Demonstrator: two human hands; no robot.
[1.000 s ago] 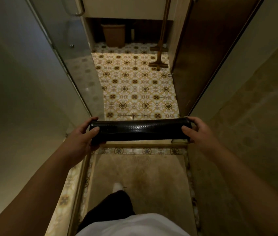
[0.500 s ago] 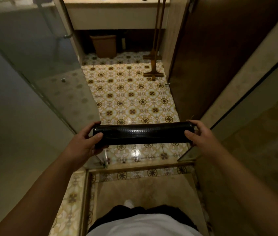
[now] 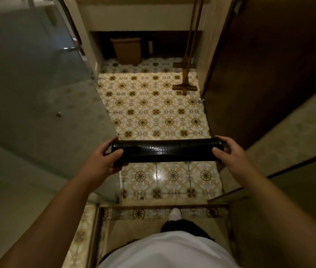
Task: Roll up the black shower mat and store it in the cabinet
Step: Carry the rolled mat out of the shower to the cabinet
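Note:
The black shower mat [image 3: 165, 150] is rolled into a tight, glossy, dimpled tube. It is held level in the air in front of me, above the patterned floor tiles. My left hand [image 3: 101, 160] grips its left end, thumb on top. At the roll's right end my right hand [image 3: 230, 151] is closed around it. A vanity unit [image 3: 137, 18] with a dark open space beneath stands at the far end of the room; no cabinet door shows in this view.
A glass shower door [image 3: 37, 84] with a metal handle stands on the left. A dark wooden door [image 3: 269, 74] is on the right. A brown bin [image 3: 128, 50] sits under the vanity, and two long-handled floor wipers [image 3: 185, 78] lean nearby. A raised tiled threshold [image 3: 153, 206] lies at my feet.
I have moved forward out of the shower stall toward the threshold; both hands kept the rolled mat level in front of me, and the vanity and bin look closer.

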